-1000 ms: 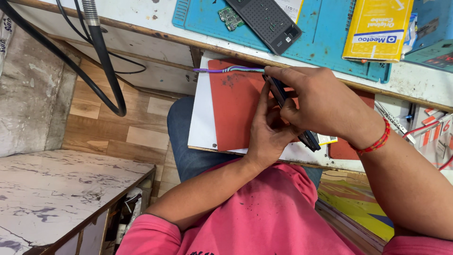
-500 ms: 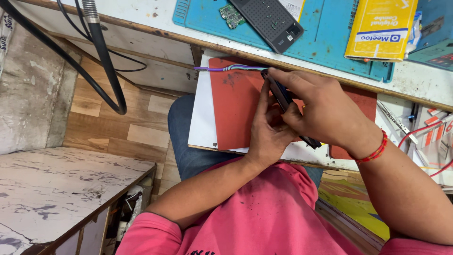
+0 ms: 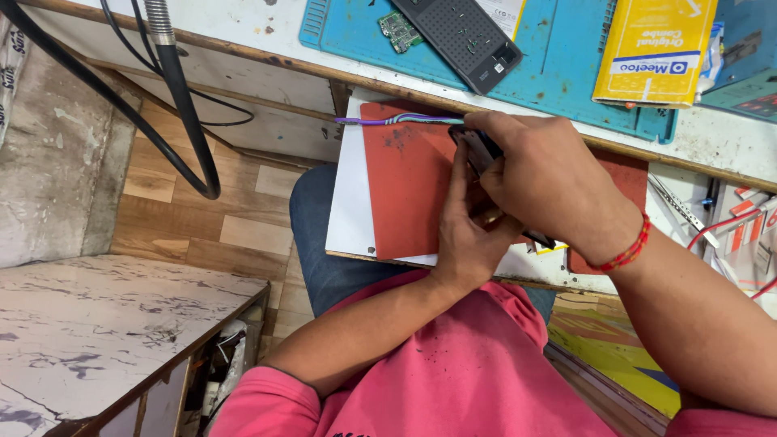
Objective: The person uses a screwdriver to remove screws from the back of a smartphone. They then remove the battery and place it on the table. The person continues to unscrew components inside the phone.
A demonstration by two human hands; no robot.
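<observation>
Both my hands meet over a red mat [image 3: 405,186] that lies on a white board [image 3: 348,210] below the bench edge. My right hand [image 3: 550,178], with a red thread band at the wrist, is closed over a slim black device [image 3: 479,148], gripping it from above. From below, my left hand [image 3: 465,235] supports the same device with a finger stretched along it. Most of the device is hidden under the hands. A thin purple and green strip [image 3: 388,120] lies along the mat's far edge and ends at my right fingertips.
A blue work mat [image 3: 566,73] on the bench carries a small green circuit board [image 3: 396,31], a dark perforated slab [image 3: 469,36] and a yellow box [image 3: 651,48]. Black hoses [image 3: 190,121] hang at left. A marbled white top [image 3: 105,324] sits lower left; red wires [image 3: 728,231] at right.
My right hand has shifted a little along the black device; both hands stay closed on it over the red mat.
</observation>
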